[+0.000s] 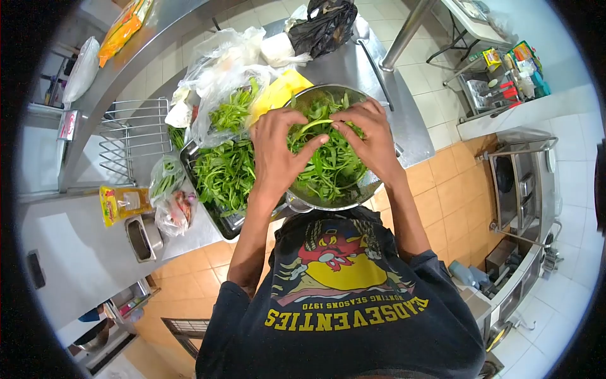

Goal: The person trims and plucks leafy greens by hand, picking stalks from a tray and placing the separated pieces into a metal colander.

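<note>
Over a round metal strainer [372, 188] filled with leafy greens [328, 167], both hands meet at a pale green stem. My right hand [360, 129] pinches the stem between thumb and fingers. My left hand [278, 148] is at the strainer's left side, its fingers curled near the stem's other end; whether it grips the stem is hard to tell. More greens [224, 174] lie in a dark tray just left of the strainer. A clear plastic bag [221, 76] with greens in it and a yellow sheet [284, 91] are behind my left hand.
A black plastic bag [322, 28] and a long dark-handled utensil [375, 72] lie at the back of the metal table [413, 136]. To the left are a wire rack [129, 142], a yellow packet [123, 205], small bagged food [175, 213] and a metal container [142, 240].
</note>
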The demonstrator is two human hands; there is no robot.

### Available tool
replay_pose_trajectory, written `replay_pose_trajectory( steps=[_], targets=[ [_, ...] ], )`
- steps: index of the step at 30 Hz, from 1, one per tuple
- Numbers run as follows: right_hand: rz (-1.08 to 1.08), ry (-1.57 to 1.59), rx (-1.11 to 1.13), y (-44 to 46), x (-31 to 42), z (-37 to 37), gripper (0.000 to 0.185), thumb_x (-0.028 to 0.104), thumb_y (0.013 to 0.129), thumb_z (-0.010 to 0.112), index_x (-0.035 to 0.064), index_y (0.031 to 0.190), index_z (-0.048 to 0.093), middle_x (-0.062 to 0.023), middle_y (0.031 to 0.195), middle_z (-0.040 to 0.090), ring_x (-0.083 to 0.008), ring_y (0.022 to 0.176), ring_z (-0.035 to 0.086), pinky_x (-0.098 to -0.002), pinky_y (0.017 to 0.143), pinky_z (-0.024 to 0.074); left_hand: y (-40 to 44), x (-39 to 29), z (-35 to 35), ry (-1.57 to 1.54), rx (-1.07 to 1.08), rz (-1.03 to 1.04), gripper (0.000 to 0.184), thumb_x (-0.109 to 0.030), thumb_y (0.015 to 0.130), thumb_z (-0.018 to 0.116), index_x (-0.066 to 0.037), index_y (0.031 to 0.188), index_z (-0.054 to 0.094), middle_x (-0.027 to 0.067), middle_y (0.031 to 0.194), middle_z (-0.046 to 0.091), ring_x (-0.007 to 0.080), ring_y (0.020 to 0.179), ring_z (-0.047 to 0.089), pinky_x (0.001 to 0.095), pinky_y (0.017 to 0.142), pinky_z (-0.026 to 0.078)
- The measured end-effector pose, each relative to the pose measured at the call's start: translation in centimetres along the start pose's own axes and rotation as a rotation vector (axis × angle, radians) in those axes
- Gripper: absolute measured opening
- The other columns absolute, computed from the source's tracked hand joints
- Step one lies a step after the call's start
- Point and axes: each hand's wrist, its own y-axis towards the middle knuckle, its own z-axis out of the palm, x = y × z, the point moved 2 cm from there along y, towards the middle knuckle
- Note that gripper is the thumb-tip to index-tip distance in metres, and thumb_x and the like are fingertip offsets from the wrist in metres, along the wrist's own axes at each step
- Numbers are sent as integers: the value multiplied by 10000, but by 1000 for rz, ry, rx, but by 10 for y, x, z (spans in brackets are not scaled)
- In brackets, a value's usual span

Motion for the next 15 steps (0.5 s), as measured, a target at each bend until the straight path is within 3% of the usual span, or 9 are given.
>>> replay_pose_trajectory(
  steps=[6, 15],
  targets=[
    [-32, 12, 17, 0, 3, 3, 112, 135, 878, 693, 83, 976, 711, -78, 857, 642, -275, 917, 569, -428, 975, 381, -4, 14, 11, -75, 158, 48, 161, -147, 888, 704, -81, 1028, 658, 77, 1016, 656, 263, 947, 595, 388, 868, 383],
    [-2, -14, 48, 0, -1, 5, 79, 126, 881, 687, 64, 930, 687, -99, 840, 615, -304, 897, 559, -424, 914, 398, -4, 13, 12, 25, 141, 6, 171, -199, 855, 742, -155, 1021, 741, 49, 991, 603, 254, 941, 576, 399, 846, 384]
  ],
)
